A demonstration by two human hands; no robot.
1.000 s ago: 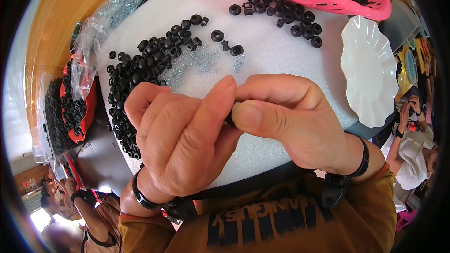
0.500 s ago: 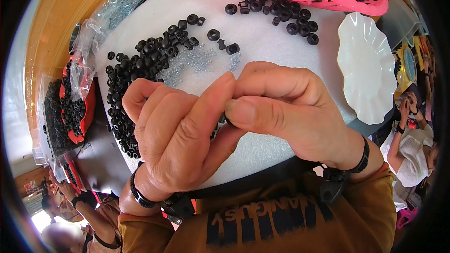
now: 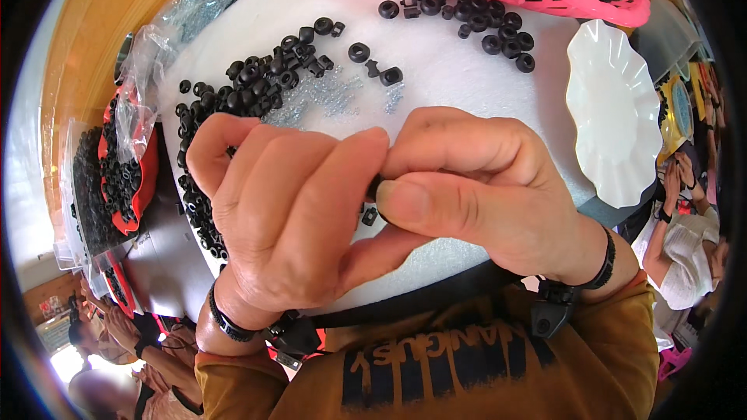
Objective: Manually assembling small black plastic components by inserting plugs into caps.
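Note:
In front of me, above the white foam sheet (image 3: 459, 78), both hands meet at the fingertips. My right hand (image 3: 482, 179) pinches a small black part (image 3: 378, 189) between thumb and forefinger; only a sliver of it shows. Curled in against it is my left hand (image 3: 288, 202), its forefinger and thumb closing round the same spot. Whatever those left fingers grip is hidden. Another small black piece (image 3: 369, 215) shows through the gap between the hands. A heap of black beads and connectors (image 3: 249, 82) lies beyond my left hand, beside scattered clear bluish beads (image 3: 319, 101).
More round black beads (image 3: 498, 27) lie at the back, by a pink lattice basket (image 3: 537, 1). To the right stands a white scalloped dish (image 3: 611, 109). Clear bags (image 3: 148, 62) and a red tray (image 3: 148, 179) of black parts line the left. Other people sit on both sides.
My left hand has rolled over slightly, its knuckles shifting left and its thumb sliding right beneath my right thumb. The right hand has barely moved. The view has shifted a little.

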